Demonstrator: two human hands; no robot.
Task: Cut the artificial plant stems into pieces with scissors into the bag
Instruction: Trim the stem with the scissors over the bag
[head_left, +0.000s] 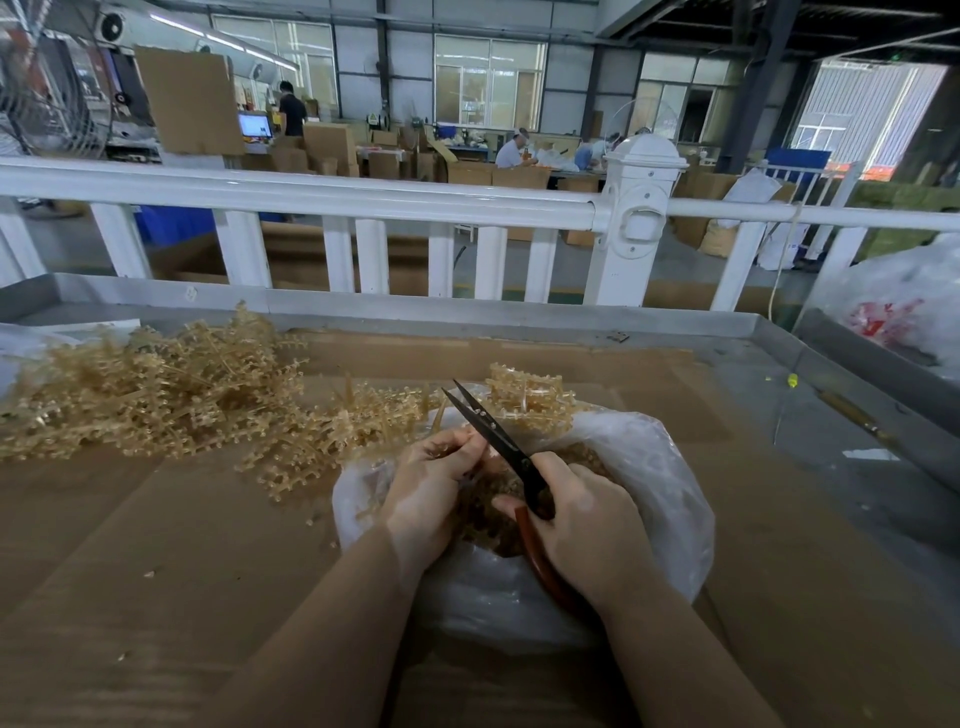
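Two bare forearms come in from the bottom, both hands working right over a clear plastic bag (670, 499) that sits open on the desk (156, 571), which is covered in brown cardboard. The right hand (587, 525) has its grip clamped round the reddish handle of a pair of scissors (498, 436); the dark blades stand apart, pointing up and away to the left. The left hand (431, 488) has its fingers curled, pinching a bit of artificial plant stem just beside the blades, though the piece itself is too small to make out properly.

Inside the bag, under the hands, there's a brownish heap of cut pieces (498, 499). On the far edge of the bag rests a small bundle of stems (530, 395), pale tan plastic with knobby little branches. The main pile of uncut stems (156, 395) sprawls over the left side of the desk, running up to the bag's left edge, with a few loose crumbs scattered on the cardboard nearby.

Behind the desk there's a white railing (363, 197) with a capped post, and past that a workshop floor stacked with cardboard boxes (332, 145), where a few people are sitting or standing at work. Another white plastic bag (904, 306) with red print bulges in at the right edge.
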